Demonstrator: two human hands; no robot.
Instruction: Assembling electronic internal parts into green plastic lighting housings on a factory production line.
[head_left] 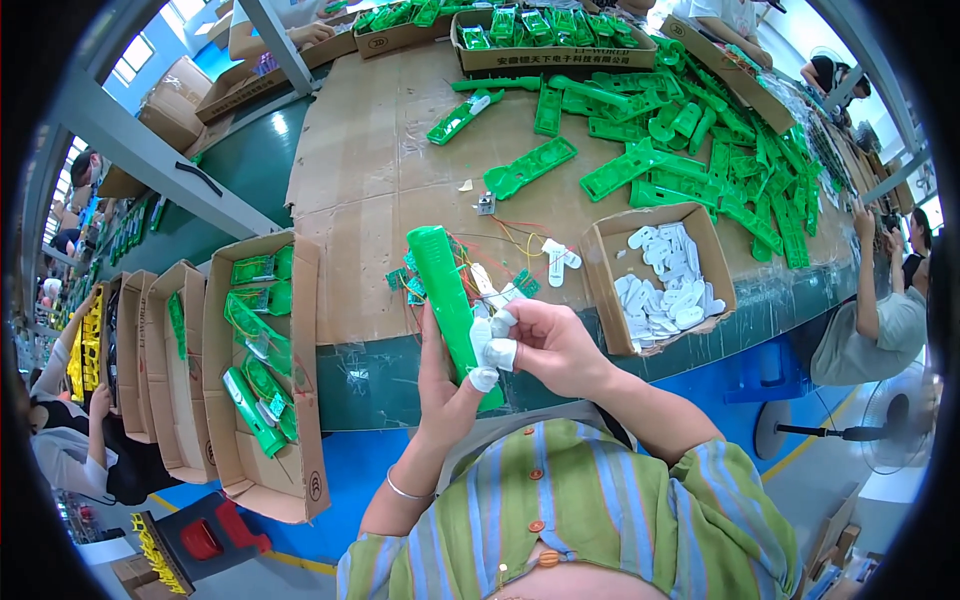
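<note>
The left hand (pixel 440 375) is closed around the lower part of a long green plastic casing (pixel 445 295), held upright over the near edge of the worktop (pixel 370 190). The right hand (pixel 545 340), fingertips taped white, pinches a small white part (pixel 493 292) against the casing's right side; red and yellow wires (pixel 505 240) trail from there onto the cardboard cover.

Surroundings: just right of the hands, an open carton of white plastic pieces (pixel 665 280) sits at the worktop's near edge. Beyond it, a loose heap of green casing halves (pixel 700 150) covers the far right of the surface. A small metal component (pixel 486 206) and 1 white piece (pixel 558 260) lie between heap and hands. A carton of finished green units (pixel 545 35) stands at the far edge.

To the left, below worktop level, 3 open cartons stand side by side; the nearest (pixel 265 370) holds bagged green units.

Open room: bare cardboard lies left of centre. Another person (pixel 880 320) sits at the right end, well apart.
</note>
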